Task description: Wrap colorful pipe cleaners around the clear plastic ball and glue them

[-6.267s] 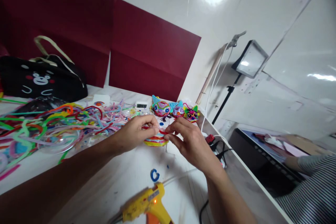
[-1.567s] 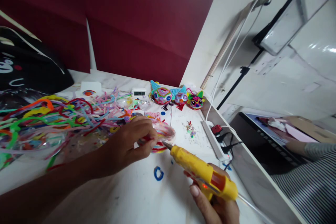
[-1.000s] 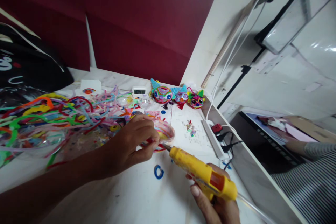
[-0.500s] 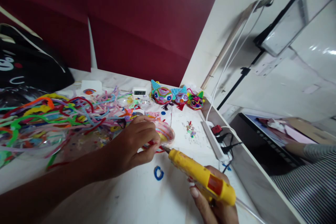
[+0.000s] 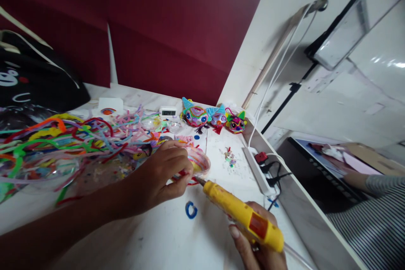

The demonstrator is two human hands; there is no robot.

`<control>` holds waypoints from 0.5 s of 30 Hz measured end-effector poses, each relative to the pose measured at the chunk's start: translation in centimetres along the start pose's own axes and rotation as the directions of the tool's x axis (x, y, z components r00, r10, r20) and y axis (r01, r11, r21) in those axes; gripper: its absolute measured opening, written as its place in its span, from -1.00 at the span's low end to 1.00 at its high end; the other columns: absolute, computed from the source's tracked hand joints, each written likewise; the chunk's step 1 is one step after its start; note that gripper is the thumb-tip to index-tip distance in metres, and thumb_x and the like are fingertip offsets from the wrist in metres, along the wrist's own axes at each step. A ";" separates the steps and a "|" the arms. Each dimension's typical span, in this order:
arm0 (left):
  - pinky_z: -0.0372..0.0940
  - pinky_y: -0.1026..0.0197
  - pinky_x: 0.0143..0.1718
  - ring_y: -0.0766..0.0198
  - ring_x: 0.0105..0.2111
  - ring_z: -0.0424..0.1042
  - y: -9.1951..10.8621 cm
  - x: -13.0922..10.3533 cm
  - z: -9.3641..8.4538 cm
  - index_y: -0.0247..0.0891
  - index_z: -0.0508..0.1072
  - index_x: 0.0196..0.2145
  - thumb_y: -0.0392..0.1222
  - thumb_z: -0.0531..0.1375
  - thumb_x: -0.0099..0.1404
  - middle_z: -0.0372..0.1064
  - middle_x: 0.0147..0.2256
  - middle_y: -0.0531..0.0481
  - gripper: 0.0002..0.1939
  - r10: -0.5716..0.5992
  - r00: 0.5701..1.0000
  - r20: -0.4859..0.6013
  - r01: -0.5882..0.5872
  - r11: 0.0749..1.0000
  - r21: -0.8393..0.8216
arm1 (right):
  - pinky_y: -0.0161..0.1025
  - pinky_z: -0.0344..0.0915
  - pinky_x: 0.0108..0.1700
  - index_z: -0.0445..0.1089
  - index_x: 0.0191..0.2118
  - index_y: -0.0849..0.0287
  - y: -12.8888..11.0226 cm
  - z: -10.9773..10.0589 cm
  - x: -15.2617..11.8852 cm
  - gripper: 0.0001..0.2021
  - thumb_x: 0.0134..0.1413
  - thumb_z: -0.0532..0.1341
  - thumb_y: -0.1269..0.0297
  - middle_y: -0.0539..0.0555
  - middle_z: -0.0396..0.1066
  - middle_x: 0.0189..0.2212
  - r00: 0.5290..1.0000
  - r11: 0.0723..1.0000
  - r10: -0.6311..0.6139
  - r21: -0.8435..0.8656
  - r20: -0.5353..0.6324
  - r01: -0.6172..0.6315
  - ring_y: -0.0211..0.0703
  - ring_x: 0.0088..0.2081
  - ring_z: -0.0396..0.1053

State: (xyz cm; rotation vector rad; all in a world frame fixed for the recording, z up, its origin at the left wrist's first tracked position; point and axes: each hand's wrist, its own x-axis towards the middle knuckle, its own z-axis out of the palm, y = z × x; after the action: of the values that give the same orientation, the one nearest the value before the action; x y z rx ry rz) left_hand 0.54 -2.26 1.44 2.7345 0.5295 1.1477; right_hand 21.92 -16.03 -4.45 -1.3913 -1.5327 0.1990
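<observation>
My right hand [image 5: 259, 236] is wrapped round a yellow glue gun [image 5: 236, 209], whose metal tip points up and left. That tip is at a red strip [image 5: 193, 183] beside the fingertips of my left hand [image 5: 171, 168]. The left fingers are pinched on the red strip, partly hidden by the hand itself. Just behind them a round shell with pink, red and yellow stripes [image 5: 202, 161] lies on the white table [image 5: 158, 236]. A blue curled ring [image 5: 191, 210] rests in front, below the glue gun's tip.
Pipe cleaners [image 5: 63, 135] heap up at the left. Colourful animal-faced ornaments [image 5: 196, 116] stand at the back, near a small digital clock [image 5: 168, 112]. A power strip [image 5: 257, 171] lies right. A person's striped sleeve [image 5: 376, 202] is at far right; a black bag [image 5: 41, 76] sits left.
</observation>
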 end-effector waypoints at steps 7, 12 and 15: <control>0.20 0.09 -0.06 0.22 -0.38 0.31 -0.5 -0.4 0.4 -0.17 0.24 -0.43 -0.37 0.04 0.28 0.30 -0.50 0.07 -0.84 0.008 1.000 -0.026 -0.008 1.000 -0.016 | -0.20 0.30 -0.34 0.44 -0.23 0.07 -0.3 -0.1 0.2 -0.88 0.22 0.18 0.19 0.09 0.42 -0.41 1.000 0.999 0.025 0.024 -0.010 -0.025 -0.02 -0.35 0.45; 0.18 0.09 0.00 0.23 -0.34 0.31 -0.4 -0.4 0.2 -0.18 0.24 -0.42 -0.40 0.03 0.28 0.29 -0.48 0.08 -0.83 -0.017 1.000 0.005 0.017 0.999 -0.037 | -0.20 0.35 -0.30 0.45 -0.21 0.08 0.0 0.0 0.0 -0.82 0.23 0.18 0.13 0.11 0.45 -0.38 0.999 0.998 0.052 0.039 0.005 -0.052 -0.02 -0.31 0.46; 0.18 0.09 -0.01 0.24 -0.35 0.28 -0.5 -0.5 0.3 -0.19 0.23 -0.41 -0.41 0.04 0.28 0.25 -0.49 0.10 -0.84 -0.009 1.000 -0.010 0.008 0.999 -0.050 | -0.23 0.38 -0.26 0.46 -0.21 0.10 0.3 0.2 -0.5 -0.77 0.17 0.23 0.06 0.13 0.48 -0.33 0.992 0.989 0.127 0.074 -0.010 -0.126 -0.01 -0.26 0.47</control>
State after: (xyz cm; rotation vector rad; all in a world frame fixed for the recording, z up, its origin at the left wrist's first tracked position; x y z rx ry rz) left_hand 0.32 -1.96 0.78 2.6832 0.5058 1.1575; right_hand 21.88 -16.21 -5.04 -1.4299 -1.4121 0.3191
